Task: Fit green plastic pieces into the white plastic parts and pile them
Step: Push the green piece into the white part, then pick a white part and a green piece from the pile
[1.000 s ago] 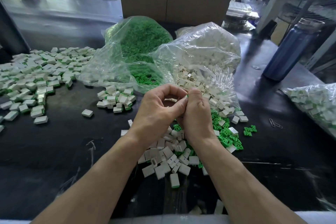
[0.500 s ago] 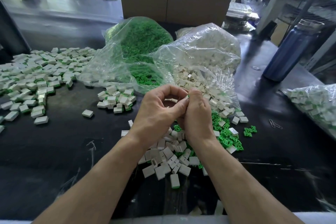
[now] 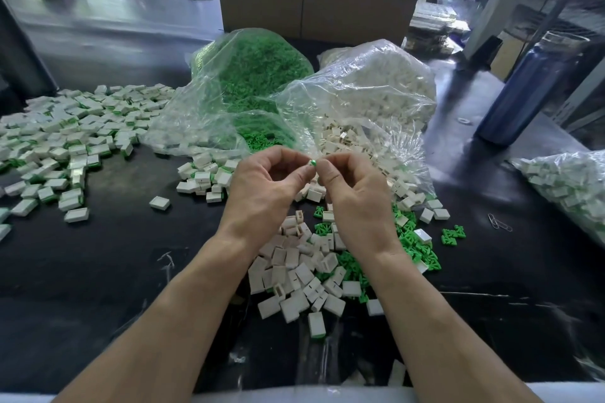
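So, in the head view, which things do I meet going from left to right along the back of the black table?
Spread of finished white-and-green pieces → clear plastic bag of green plastic pieces → clear plastic bag of white plastic parts → dark blue metal bottle → clear bag of assembled pieces.

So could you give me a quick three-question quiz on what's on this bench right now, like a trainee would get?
1. True or false: both hands, left hand and right hand, pinch one small green-and-white part between them.
2. Which bag lies further left: the bag of green pieces or the bag of white parts?
3. Multiple choice: the blue bottle stands A) on the right, B) on the left, C) between the bags.

Key: 1 true; 2 the bag of green pieces; 3 A.
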### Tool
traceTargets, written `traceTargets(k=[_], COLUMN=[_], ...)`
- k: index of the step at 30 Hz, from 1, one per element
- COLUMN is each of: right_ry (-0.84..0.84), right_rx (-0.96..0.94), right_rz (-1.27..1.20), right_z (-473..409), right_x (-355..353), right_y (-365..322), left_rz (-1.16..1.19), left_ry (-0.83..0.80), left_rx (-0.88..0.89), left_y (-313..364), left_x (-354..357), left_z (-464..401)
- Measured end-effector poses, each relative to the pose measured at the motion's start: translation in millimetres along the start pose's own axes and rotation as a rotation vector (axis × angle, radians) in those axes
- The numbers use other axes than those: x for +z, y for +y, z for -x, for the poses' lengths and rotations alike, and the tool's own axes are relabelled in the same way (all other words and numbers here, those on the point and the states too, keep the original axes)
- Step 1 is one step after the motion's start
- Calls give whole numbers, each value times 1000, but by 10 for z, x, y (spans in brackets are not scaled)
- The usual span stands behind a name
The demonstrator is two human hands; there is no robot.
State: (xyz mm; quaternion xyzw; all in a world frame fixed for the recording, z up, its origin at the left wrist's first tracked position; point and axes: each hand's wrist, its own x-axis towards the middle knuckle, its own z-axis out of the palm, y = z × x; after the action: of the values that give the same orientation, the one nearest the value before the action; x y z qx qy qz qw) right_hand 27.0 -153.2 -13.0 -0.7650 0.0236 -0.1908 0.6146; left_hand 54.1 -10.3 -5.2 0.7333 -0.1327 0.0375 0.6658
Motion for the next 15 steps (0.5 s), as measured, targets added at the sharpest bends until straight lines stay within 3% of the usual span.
traceTargets(k=[4, 7, 11, 15], right_ry=[-1, 5, -30, -44], right_rx=[22, 45, 61, 76], right_rz=[100, 149, 223, 262], right_z=[0, -7, 1, 4], right_x=[-4, -14, -22, -35], right_y=[60, 88, 101, 93], left_rz=[-109, -343, -598, -699], left_ry=[-8, 31, 171, 315], left_rx=[-51, -105, -136, -149], left_y=[-28, -101, -136, -150], left_x=[-22, -103, -314, -510], left_z=[-24, -59, -131, -210])
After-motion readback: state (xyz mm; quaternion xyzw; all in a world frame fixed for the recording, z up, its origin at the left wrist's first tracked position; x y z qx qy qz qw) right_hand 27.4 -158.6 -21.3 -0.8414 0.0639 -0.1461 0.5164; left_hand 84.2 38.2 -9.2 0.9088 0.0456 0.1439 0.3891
